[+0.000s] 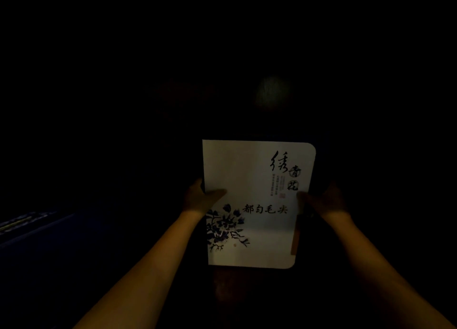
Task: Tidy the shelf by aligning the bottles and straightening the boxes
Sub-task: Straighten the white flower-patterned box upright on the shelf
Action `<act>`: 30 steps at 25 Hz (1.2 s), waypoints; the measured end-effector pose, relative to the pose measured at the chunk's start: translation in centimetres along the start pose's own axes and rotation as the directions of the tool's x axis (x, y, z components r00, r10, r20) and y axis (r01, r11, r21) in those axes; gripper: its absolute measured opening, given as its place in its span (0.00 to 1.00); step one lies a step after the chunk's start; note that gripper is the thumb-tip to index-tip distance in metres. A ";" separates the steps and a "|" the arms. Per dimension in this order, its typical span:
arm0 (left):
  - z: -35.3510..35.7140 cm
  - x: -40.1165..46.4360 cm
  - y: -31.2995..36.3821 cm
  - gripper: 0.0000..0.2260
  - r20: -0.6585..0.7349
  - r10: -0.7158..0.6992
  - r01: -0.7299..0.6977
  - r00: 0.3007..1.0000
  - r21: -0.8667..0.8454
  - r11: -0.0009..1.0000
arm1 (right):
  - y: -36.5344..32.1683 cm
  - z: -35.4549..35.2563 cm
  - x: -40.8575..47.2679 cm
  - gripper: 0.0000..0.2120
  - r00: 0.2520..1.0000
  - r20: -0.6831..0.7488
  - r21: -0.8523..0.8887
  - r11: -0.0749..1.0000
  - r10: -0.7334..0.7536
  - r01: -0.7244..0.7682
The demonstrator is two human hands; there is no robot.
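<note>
The scene is very dark. A flat white box (254,180) with black calligraphy and a blue flower print fills the lower centre of the head view. My left hand (200,197) grips its left edge, thumb lying on the white top. My right hand (324,201) grips its right edge, thumb on top, beside a brown tab (295,234) on the box's side. Both forearms reach in from the bottom corners. No bottles can be made out in the darkness.
A dark blue flat box or surface (37,232) with a patterned edge lies at the lower left. A faint pale round glow (272,91) shows behind the white box. A dim reddish-brown surface (230,289) lies under the box. Everything else is black.
</note>
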State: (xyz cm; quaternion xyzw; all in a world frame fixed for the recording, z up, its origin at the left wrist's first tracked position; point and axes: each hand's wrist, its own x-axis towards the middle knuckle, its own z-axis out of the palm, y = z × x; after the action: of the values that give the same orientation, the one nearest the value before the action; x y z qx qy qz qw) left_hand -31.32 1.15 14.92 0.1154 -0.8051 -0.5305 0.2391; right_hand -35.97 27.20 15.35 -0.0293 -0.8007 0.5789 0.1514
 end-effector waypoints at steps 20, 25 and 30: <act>-1.5 -4.3 -0.6 0.22 -0.029 0.104 -0.104 0.994 -0.022 0.994 | 1.8 -1.9 -3.9 0.41 0.992 -0.122 0.094 0.995 -0.016 0.027; -3.4 -7.5 0.2 0.23 -0.032 0.140 -0.139 0.990 0.041 0.989 | 1.4 -3.8 -7.5 0.39 0.994 -0.098 0.143 0.987 -0.053 0.067; -6.2 -10.9 0.4 0.23 -0.023 0.144 -0.143 0.989 0.056 0.988 | 1.3 -4.8 -11.5 0.24 0.985 -0.049 0.152 0.974 -0.163 0.169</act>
State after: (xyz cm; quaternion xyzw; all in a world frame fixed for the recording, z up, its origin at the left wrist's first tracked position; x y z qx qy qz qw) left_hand -18.75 1.12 14.43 0.0707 -0.8221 -0.4882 0.2845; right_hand -23.90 29.45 13.05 0.0393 -0.7498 0.6244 0.2153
